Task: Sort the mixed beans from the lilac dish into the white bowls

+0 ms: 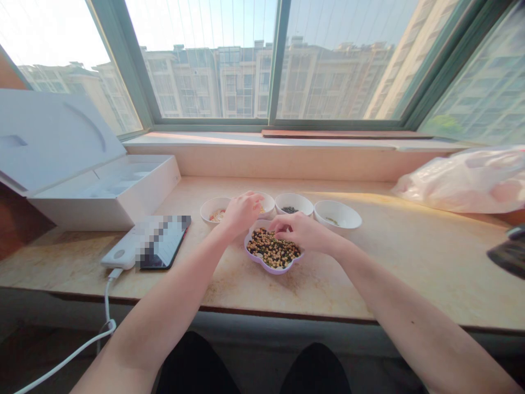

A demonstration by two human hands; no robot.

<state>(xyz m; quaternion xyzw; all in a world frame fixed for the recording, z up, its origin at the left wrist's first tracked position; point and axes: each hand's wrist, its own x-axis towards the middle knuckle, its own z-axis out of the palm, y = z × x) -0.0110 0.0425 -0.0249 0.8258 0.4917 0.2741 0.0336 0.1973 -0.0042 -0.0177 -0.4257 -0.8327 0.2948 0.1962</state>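
A purple scalloped bowl [274, 269] near the counter's front holds mixed black, tan and green beans [273, 249]. My right hand [297, 227] reaches into it from the right, fingers bent and drawn together, their tips at the beans. Over the second white bowl [268, 200] hovers my left hand [244, 210], its fingers curled down near yellowish pieces. Anything pinched in either hand is too small or hidden to make out. To the left, a white bowl [207, 208] contains pale and reddish bits. Black beans [289, 210] lie in another white bowl [301, 200]; the rightmost white bowl [348, 216] has a few greenish beans.
At left stand an open white box [143, 191], a white power bank [118, 254] with a cable [107, 301], and a phone [168, 246]. A plastic bag [463, 180] and a dark object [508, 254] are at right. Windows rise behind the counter [394, 262].
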